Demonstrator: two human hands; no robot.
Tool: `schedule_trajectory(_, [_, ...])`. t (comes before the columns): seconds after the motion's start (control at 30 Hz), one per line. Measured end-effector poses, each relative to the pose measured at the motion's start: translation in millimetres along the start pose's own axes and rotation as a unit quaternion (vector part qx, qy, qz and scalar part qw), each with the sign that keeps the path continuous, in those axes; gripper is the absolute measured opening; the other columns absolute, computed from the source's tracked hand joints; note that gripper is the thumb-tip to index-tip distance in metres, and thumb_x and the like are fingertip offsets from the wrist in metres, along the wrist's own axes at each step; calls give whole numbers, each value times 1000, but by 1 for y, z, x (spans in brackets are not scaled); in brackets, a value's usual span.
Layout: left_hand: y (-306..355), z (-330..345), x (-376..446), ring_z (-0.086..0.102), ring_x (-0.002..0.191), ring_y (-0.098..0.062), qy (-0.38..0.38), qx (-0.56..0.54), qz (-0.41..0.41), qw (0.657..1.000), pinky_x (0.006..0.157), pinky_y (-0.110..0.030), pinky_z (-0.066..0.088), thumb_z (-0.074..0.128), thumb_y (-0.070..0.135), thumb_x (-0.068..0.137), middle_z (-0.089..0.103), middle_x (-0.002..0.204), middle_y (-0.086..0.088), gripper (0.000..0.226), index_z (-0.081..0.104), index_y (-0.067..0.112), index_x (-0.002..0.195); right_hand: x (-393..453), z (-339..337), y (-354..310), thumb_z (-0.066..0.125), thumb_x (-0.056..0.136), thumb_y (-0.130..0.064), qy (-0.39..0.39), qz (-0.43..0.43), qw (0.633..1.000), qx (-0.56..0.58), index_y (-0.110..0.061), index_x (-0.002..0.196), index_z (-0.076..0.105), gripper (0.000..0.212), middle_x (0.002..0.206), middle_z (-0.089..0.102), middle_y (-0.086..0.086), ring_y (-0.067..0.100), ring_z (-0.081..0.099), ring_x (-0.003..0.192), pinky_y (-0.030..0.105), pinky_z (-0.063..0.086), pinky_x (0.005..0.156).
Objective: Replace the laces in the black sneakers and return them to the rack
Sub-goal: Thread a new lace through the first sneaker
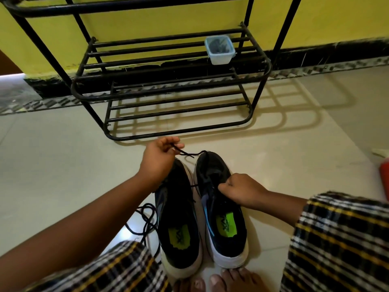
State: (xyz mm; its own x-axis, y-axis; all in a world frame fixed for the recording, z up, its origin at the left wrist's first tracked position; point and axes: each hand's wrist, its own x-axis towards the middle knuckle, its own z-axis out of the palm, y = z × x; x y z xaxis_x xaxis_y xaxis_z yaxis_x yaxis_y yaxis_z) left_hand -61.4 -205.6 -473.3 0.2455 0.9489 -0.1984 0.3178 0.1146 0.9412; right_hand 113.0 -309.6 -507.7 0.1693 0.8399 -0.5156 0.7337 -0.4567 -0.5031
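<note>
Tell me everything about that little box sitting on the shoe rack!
The little box is a small square tub of see-through, pale bluish plastic with rounded corners and a wider rim around the top. Something dark fills it, but what it is cannot be told. It stands upright on the bars of the black metal rack's middle shelf, near the right end, in front of the yellow wall. Only the shelf bars touch it; neither hand is near it.

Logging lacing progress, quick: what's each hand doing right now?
Left hand: pinching the black lace.
Right hand: gripping the right sneaker at its eyelets.
</note>
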Motion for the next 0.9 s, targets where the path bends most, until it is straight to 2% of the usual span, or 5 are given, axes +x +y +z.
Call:
schedule_trajectory(0.2, [-18, 0, -3, 67, 83, -13, -41, 133, 28, 990, 89, -29, 49, 53, 17, 95, 73, 85, -2, 18, 71, 17, 93, 2, 1, 8, 49, 89, -33, 24, -51, 998, -28, -13, 47, 35, 49, 51, 40, 7, 24, 49, 57, 33, 34, 57])
schedule_trajectory(0.4, [-38, -7, -3, 51, 106, -19, -50, 333, 96, 937, 93, -33, 44, 56, 29, 93, 60, 105, 0, 21, 71, 24, 107, 6, 6, 13, 51, 90, -30, 32, -72, 997, -24, -14, 49, 34, 47, 53, 40, 10, 25, 48, 57, 33, 30, 56])
schedule_trajectory(0.53, [-37, 0, -9, 64, 92, -18, -92, 312, 112, 939, 86, -37, 52, 55, 19, 92, 69, 97, 2, 21, 68, 26, 107, 11, 10, 18, 52, 88, -33, 25, -75, 997, -9, -14, 50, 37, 45, 53, 39, 8, 20, 43, 52, 32, 30, 55])
schedule_trajectory(0.73, [-33, 11, -14, 61, 79, -17, -129, 355, 134, 916, 77, -35, 51, 50, 31, 96, 66, 79, 1, 19, 65, 23, 87, 11, 8, 21, 55, 87, -33, 11, -80, 997, 10, -14, 51, 37, 45, 51, 37, 5, 18, 39, 50, 30, 28, 54])
schedule_trajectory(0.9, [-32, 18, -15, 61, 68, -1, -144, 321, 119, 929, 70, -19, 48, 50, 20, 96, 66, 75, 8, 20, 62, 27, 110, 10, 6, 27, 58, 87, -35, -1, -74, 995, 71, -13, 53, 43, 44, 52, 40, 5, 16, 42, 49, 27, 34, 55])
